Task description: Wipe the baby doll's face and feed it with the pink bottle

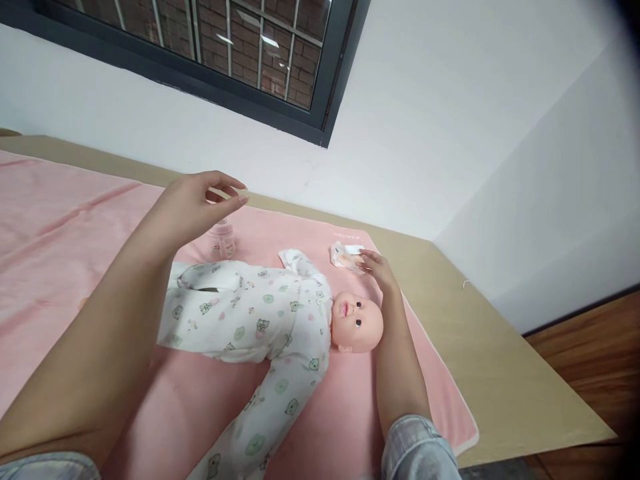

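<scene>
A bald baby doll (357, 322) in a white printed sleepsuit (250, 310) lies face up on a pink blanket (195, 393), its head toward the right. My left hand (200, 200) is raised above the blanket's far side, fingers apart and empty, near a small pink bottle (223, 240) that it partly overlaps. Beyond the doll's head, the fingers of my right hand (377, 267) are spread at the edge of a crumpled clear plastic packet (341, 256) with a white label. Whether they touch the packet is unclear.
The blanket covers part of a tan tabletop (465, 333). A white wall (400, 133) rises behind it, with a dark-framed, barred window (325, 100) above. Wooden boards (590, 347) show at the right.
</scene>
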`<state>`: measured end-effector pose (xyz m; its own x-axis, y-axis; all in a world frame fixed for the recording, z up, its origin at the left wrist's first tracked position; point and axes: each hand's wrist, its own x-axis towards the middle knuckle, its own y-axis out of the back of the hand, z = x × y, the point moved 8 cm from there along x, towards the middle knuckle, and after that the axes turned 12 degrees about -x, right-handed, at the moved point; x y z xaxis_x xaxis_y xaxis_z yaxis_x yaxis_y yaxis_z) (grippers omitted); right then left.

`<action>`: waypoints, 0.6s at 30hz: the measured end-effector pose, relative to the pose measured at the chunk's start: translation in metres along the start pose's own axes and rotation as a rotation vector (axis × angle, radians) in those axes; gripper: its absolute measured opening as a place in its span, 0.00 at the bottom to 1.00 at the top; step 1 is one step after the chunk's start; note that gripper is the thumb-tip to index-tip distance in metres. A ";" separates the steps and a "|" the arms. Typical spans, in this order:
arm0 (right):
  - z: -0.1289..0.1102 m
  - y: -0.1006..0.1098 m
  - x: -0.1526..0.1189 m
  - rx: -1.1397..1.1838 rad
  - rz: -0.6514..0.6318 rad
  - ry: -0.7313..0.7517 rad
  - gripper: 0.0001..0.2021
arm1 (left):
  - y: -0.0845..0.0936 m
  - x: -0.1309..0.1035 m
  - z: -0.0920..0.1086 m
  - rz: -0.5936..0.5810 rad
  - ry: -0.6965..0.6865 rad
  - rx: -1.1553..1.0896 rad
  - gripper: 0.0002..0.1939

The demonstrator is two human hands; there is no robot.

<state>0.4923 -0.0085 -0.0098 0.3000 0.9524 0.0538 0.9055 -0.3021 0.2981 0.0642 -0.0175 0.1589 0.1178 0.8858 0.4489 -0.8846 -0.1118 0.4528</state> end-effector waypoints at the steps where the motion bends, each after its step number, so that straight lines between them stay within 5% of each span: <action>1: 0.002 0.002 0.001 -0.007 0.026 0.002 0.18 | 0.000 0.000 -0.001 0.002 0.003 0.009 0.17; 8: 0.012 0.032 0.007 -0.081 0.323 0.075 0.15 | 0.005 -0.002 0.002 0.041 -0.033 -0.003 0.17; 11: 0.015 0.044 0.007 -0.108 0.424 0.106 0.15 | 0.009 0.006 -0.011 0.036 -0.028 0.057 0.21; 18: 0.029 0.075 -0.013 -0.396 0.832 0.144 0.16 | 0.017 0.045 -0.126 -0.092 0.156 0.339 0.54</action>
<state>0.5649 -0.0451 -0.0159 0.7421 0.4398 0.5059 0.2396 -0.8789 0.4125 -0.0021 0.0775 0.0900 0.0967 0.9540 0.2837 -0.6709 -0.1481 0.7266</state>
